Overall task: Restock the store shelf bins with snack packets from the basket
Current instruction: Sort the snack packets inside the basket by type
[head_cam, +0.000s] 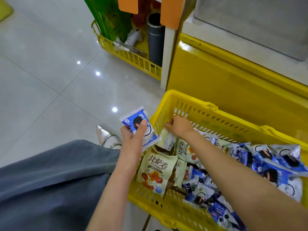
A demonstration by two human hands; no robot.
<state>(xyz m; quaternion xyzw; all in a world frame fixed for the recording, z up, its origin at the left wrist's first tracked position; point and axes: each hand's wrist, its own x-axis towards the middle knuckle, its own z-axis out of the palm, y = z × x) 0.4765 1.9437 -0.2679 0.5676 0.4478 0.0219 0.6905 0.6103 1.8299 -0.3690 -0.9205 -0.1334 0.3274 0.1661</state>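
Observation:
A yellow plastic basket [198, 106] sits at the lower right, filled with blue-and-white cookie packets [270, 160] and pale green snack packets [156, 172]. My left hand [133, 135] holds a small stack of blue cookie packets [135, 119] just outside the basket's left rim, thumb pressed on top. My right hand [179, 125] reaches into the basket's far left corner, fingers curled down onto a pale green packet [167, 141]; what the fingertips grip is hidden.
A yellow shelf base [225, 75] stands right behind the basket. Another yellow basket [126, 55] with green bags and a grey cylinder rests on the floor at top centre. Glossy grey floor tiles spread to the left. My grey trouser leg and silver shoe [105, 134] lie lower left.

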